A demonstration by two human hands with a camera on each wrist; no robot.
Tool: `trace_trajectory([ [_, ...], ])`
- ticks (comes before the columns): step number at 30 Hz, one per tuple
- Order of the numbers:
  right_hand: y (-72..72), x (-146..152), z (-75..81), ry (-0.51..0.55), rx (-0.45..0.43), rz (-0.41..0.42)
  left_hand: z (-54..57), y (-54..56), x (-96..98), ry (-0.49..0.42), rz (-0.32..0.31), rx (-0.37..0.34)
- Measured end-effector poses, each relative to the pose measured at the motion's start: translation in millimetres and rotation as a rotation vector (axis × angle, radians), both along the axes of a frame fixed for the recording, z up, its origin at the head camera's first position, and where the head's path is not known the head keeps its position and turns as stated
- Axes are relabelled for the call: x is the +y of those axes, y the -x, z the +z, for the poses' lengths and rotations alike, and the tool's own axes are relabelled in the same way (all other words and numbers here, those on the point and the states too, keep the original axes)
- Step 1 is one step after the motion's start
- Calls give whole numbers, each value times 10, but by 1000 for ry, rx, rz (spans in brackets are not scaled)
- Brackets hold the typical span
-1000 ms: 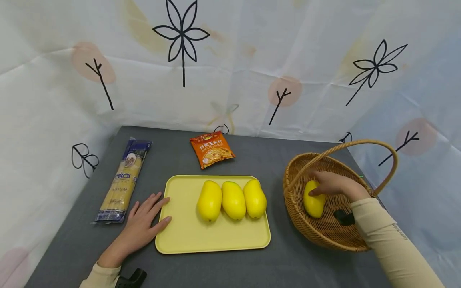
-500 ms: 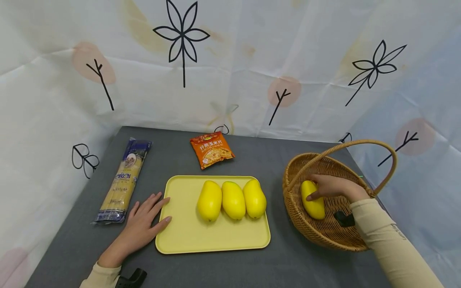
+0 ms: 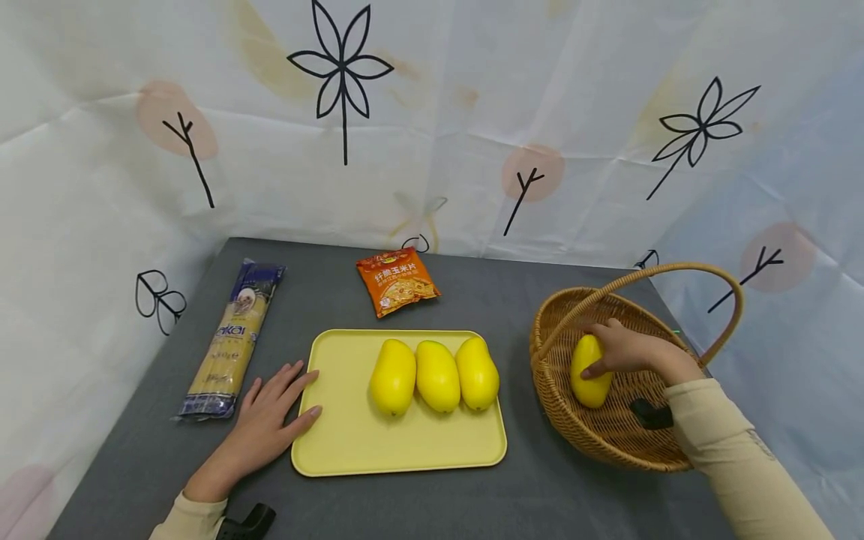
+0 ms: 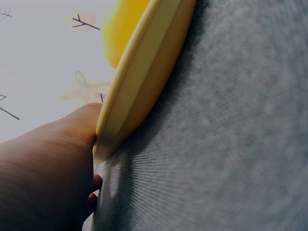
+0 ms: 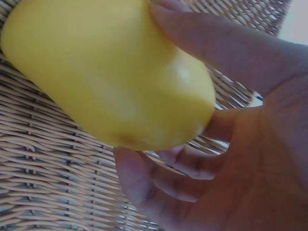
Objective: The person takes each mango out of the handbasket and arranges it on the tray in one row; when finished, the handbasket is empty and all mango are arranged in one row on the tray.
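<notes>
Inside the wicker basket (image 3: 560,416), my right hand (image 3: 631,349) grips a yellow mango (image 3: 589,375). In the right wrist view the thumb lies on one side of the mango (image 5: 110,77), and curled fingers (image 5: 132,175) meet its other side. My left hand (image 3: 270,409) lies with spread fingers on the table, its thumb and fingertips touching the left edge of the yellow tray (image 3: 351,450). On the tray, three more mangoes stand side by side: a left one (image 3: 393,379), a middle one (image 3: 438,377) and a right one (image 3: 478,373).
A pack of spaghetti (image 3: 232,341) lies to the left of the tray. Behind the tray is an orange snack bag (image 3: 398,281). The basket's tall handle (image 3: 732,289) arches over its opening. A printed cloth (image 3: 432,97) hangs behind the grey table (image 3: 472,502).
The mango in the basket shifts slightly left, then back right, with my right hand on it. My right wrist has moved a little to the right. The left hand stays still.
</notes>
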State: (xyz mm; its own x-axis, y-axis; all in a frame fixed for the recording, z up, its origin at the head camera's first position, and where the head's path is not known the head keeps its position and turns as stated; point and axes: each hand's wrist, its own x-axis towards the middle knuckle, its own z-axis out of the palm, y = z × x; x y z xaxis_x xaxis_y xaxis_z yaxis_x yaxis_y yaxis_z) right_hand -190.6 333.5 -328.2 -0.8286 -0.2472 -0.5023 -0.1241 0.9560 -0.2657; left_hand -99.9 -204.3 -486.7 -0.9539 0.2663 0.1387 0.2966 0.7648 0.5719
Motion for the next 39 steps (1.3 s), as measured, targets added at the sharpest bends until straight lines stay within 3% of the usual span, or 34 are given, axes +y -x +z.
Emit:
trace_trajectory([
  [16, -407, -17, 376, 63, 170, -96, 7, 7, 12, -3, 0, -8],
  [32, -994, -229, 708, 20, 380, -52, 5, 5, 6, -1, -1, -5],
  [39, -1215, -462, 831, 88, 464, -1, 4, -3, 3, 1, 0, -4],
])
